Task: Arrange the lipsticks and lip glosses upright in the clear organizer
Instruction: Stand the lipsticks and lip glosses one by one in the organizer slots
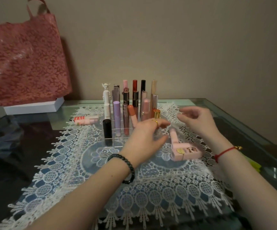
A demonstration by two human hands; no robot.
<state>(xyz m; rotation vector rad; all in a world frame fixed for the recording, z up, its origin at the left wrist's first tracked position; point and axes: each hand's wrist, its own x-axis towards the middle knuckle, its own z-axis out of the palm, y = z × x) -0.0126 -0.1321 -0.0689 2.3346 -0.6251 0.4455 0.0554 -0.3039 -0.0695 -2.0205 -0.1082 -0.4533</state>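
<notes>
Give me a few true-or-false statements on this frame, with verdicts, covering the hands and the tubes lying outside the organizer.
1. A striped tube lies flat on the lace mat, left of the clear organizer. True.
2. The left hand grips a lipstick. False: it holds nothing; the black lipstick stands upright in the organizer's front row.
3. A pink tube lies on the mat, right of the organizer. True.
4. The right hand wears black beads. False: its wrist has a red string; the black bead bracelet is on the left wrist.
5. The red lace bag lies on the mat. False: it stands off the mat, by the wall.
</notes>
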